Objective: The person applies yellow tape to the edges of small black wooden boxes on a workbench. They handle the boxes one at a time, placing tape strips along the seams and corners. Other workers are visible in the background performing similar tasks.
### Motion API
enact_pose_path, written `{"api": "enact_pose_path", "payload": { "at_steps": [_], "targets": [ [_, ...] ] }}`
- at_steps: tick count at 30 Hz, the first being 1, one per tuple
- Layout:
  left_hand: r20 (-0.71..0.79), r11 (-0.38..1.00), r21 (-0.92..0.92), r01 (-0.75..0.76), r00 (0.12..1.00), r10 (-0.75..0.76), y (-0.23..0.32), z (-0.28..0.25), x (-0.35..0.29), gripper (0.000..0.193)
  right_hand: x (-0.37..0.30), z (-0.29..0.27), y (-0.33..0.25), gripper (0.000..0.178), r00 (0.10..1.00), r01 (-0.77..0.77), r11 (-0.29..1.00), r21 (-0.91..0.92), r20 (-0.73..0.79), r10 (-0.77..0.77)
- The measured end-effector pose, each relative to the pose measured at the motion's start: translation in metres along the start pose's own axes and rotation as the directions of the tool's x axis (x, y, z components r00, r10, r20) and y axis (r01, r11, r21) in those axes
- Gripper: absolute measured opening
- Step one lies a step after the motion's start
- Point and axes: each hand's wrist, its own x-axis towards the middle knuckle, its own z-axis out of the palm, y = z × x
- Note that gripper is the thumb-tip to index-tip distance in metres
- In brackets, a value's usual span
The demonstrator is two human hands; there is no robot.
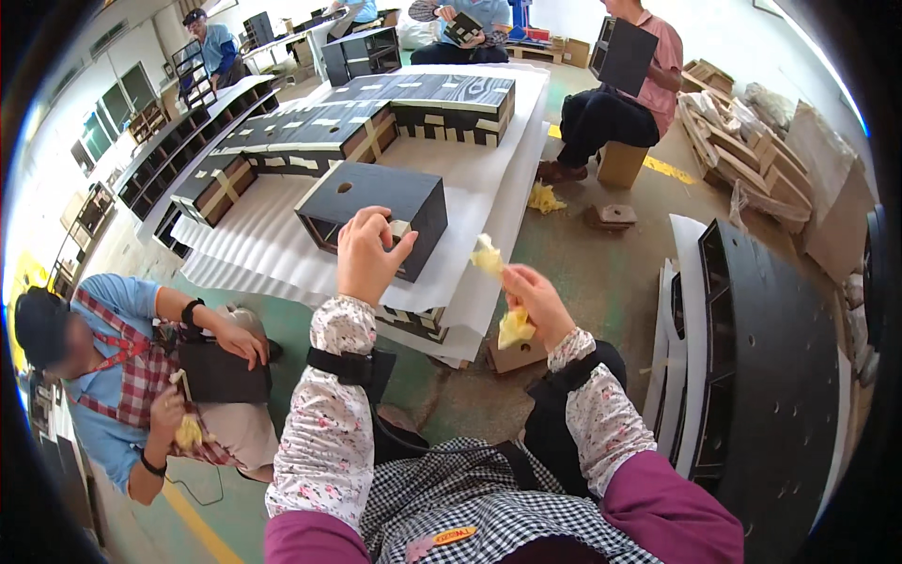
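The black wooden box (376, 214) is lying on its side on white foam sheeting (272, 240) at the centre of the frame, its open end facing you and a round hole showing in its top face. Your left hand (366, 254) is resting against the box's near front edge, fingers curled narrow around a small pale piece at that edge; whether you are pinching it or only touching it, you cannot tell. Your right hand (536, 299), just right of centre and clear of the box, is gripping a crumpled yellow cloth (512, 324), with another tuft of it (487, 256) sticking up beyond your fingertips. Both your forearms are coming up from the lower edge in floral sleeves, each with a black strap around it.

At the lower left, a seated person in a blue shirt and red plaid apron is holding a dark panel (221, 371) on the lap and a yellow cloth in the other hand. At the right, long black shelf units (780, 376) are lying on the floor. Further up, more black boxes with taped corners (376, 117) are stacked along the foam-covered table, and a yellow rag (545, 199) is lying on the green floor beside it. At the upper right, a person in a pink shirt is sitting on a block, holding a black panel (625, 54).
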Motion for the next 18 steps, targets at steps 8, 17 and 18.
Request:
{"api": "enact_pose_path", "payload": {
  "at_steps": [8,17,18],
  "targets": [
    [0.086,0.982,0.189,0.005,0.996,-0.022,-0.014,-0.001,-0.011,0.073,0.067,0.106,-0.082,0.012,0.446,0.654,-0.073,-0.753,0.462,-0.767],
    [0.091,0.982,0.167,0.084,0.991,-0.100,-0.020,-0.001,-0.013,0.078,0.057,0.126,-0.073,0.010,0.579,0.642,-0.342,-0.686,0.727,-0.370],
    [0.097,0.979,0.178,0.100,0.988,-0.118,-0.018,-0.003,-0.013,0.078,0.054,0.125,-0.075,0.009,0.571,0.662,-0.334,-0.670,0.741,-0.354]
  ]
}}
